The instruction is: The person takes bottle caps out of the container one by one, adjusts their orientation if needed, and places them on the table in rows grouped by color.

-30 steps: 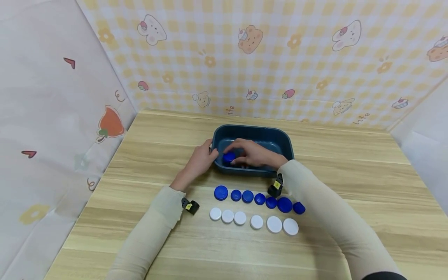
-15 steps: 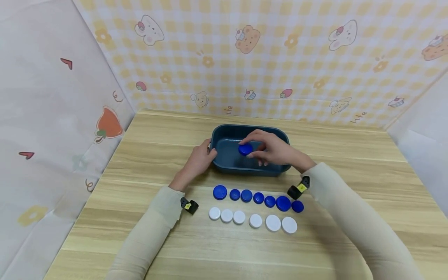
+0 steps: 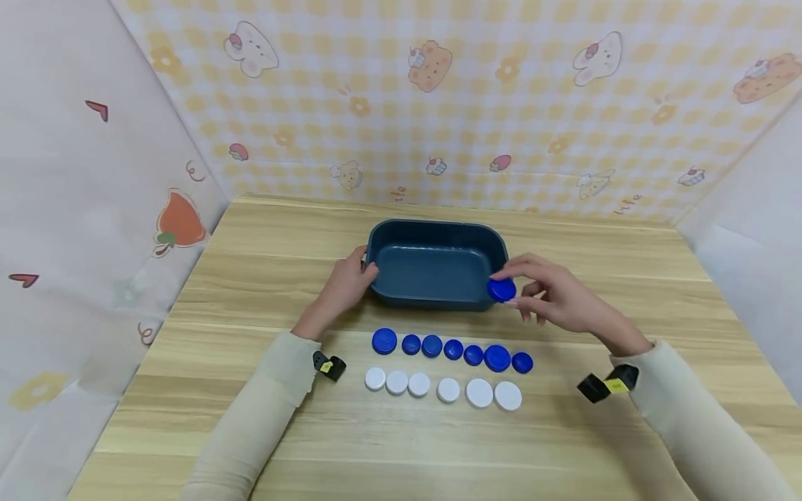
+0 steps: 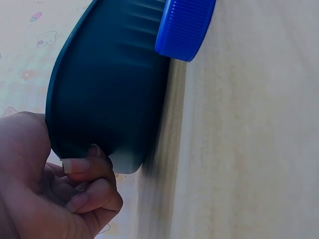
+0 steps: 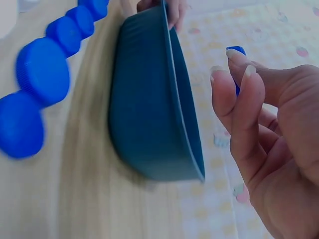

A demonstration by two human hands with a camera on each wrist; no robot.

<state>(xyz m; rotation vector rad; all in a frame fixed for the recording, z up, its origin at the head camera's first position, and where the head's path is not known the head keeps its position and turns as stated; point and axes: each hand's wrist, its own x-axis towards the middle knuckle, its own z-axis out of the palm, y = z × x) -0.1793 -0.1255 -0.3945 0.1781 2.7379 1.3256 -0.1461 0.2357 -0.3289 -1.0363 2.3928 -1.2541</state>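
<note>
My right hand pinches a blue bottle cap between thumb and fingers, at the right end of a dark teal basin. In the right wrist view most of that blue cap is hidden behind the fingers. My left hand grips the basin's left end, thumb over the rim and fingers curled underneath, as the left wrist view shows of the hand. Only the basin's bare floor shows inside it.
In front of the basin lies a row of several blue caps. Nearer the front is a row of several white caps. The wooden table backs onto a yellow checked wall covering.
My right hand has lifted the blue cap out of the basin's left part and carried it rightward to the right rim. The left hand keeps its grip on the basin.
</note>
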